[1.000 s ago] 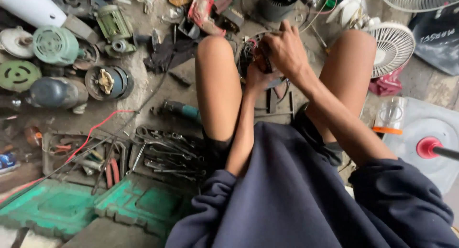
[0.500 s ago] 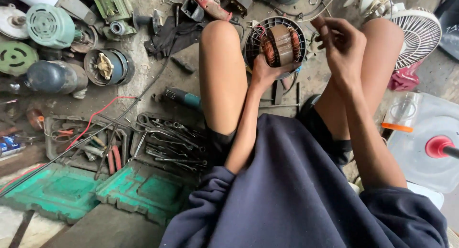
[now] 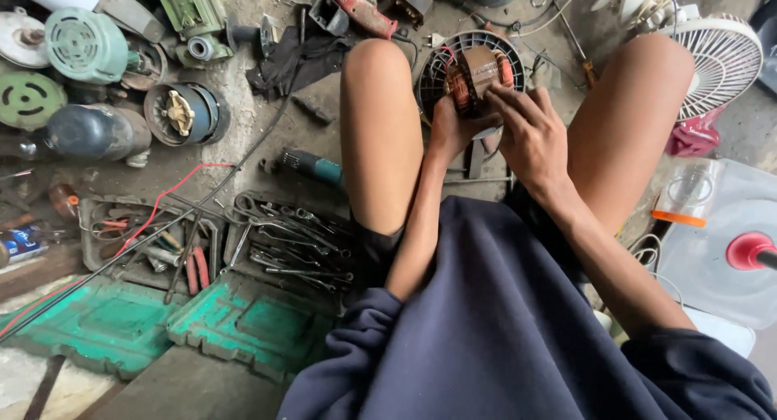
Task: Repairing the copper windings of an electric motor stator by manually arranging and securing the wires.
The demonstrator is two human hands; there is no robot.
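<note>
Looking down, we see a fan motor stator, a round dark housing with copper windings at its core, held up between our bare knees above the dirt floor. Our left hand cups it from below, fingers wrapped around the lower rim. Our right hand lies over its front and right side, fingertips pressed on the windings; both hands are closed on the part, neither released.

Left of our left leg, a pile of wrenches sits in an open tray, with a green moulded tool case nearer us. A teal-handled power tool lies just beyond the wrenches. A red wire runs across the ground to a second tray holding red-handled pliers. Farther left, several old motors and a rotor housing are clustered together. At right, a white fan grille stands behind our right knee, and a clear plastic jug with an orange band rests near a pale tub.
</note>
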